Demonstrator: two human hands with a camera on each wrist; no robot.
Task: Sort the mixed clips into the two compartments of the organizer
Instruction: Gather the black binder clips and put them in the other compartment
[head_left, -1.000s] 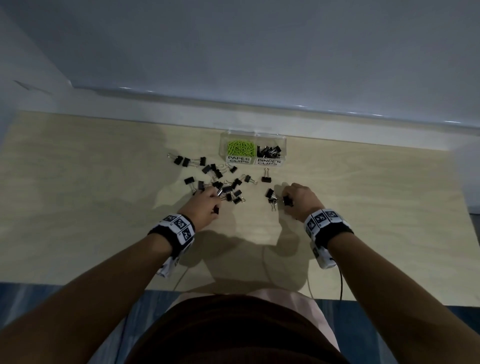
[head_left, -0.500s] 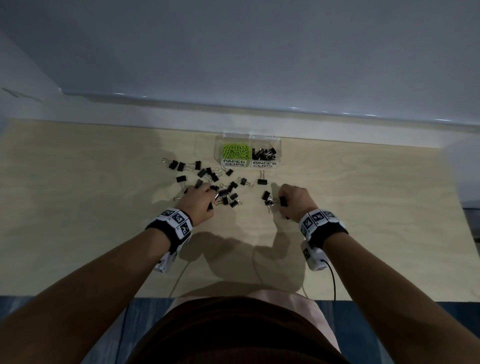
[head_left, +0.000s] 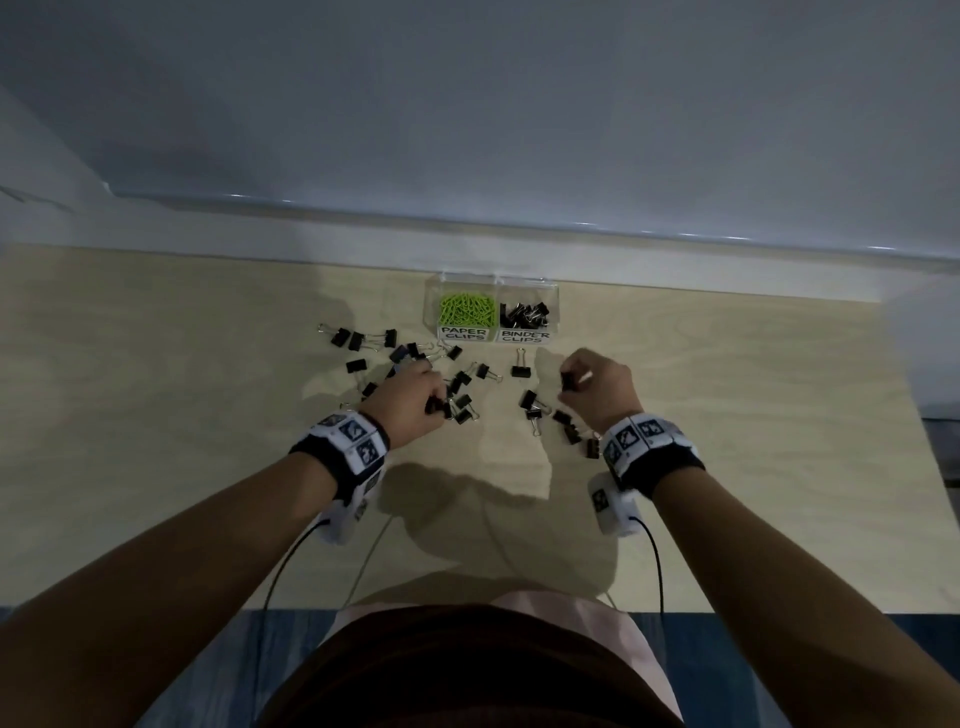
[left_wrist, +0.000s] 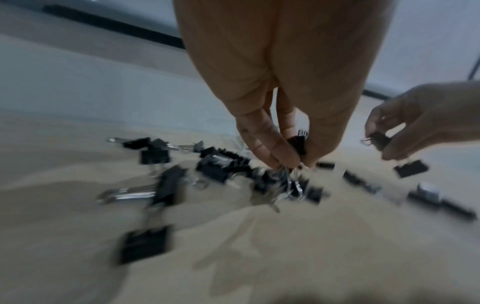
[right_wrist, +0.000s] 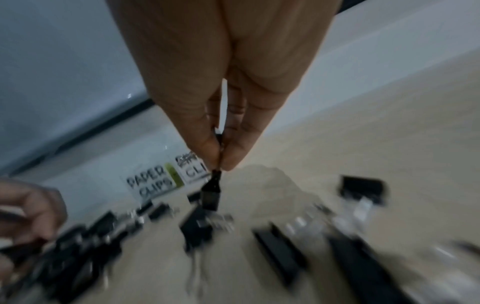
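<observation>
A clear two-compartment organizer (head_left: 492, 283) stands at the table's far edge: green paper clips (head_left: 466, 307) fill the left side labelled PAPER CLIPS, black binder clips (head_left: 528, 314) the right. Several loose black binder clips (head_left: 459, 383) lie scattered in front of it. My left hand (head_left: 415, 397) sits low over this scatter and pinches binder clips (left_wrist: 298, 144) between thumb and fingers. Right of the pile, my right hand (head_left: 597, 389) is lifted and pinches one binder clip (right_wrist: 210, 195), which hangs from the fingertips (right_wrist: 231, 156).
The wooden table (head_left: 156, 441) meets a pale wall ledge (head_left: 311, 244) just behind the organizer. More binder clips (head_left: 535, 410) lie below my right hand. Cables (head_left: 657, 566) run from both wrist cameras toward the table's near edge.
My right hand has risen off the table and moved toward the organizer with a binder clip. My left hand has stayed on the scatter, closing on clips.
</observation>
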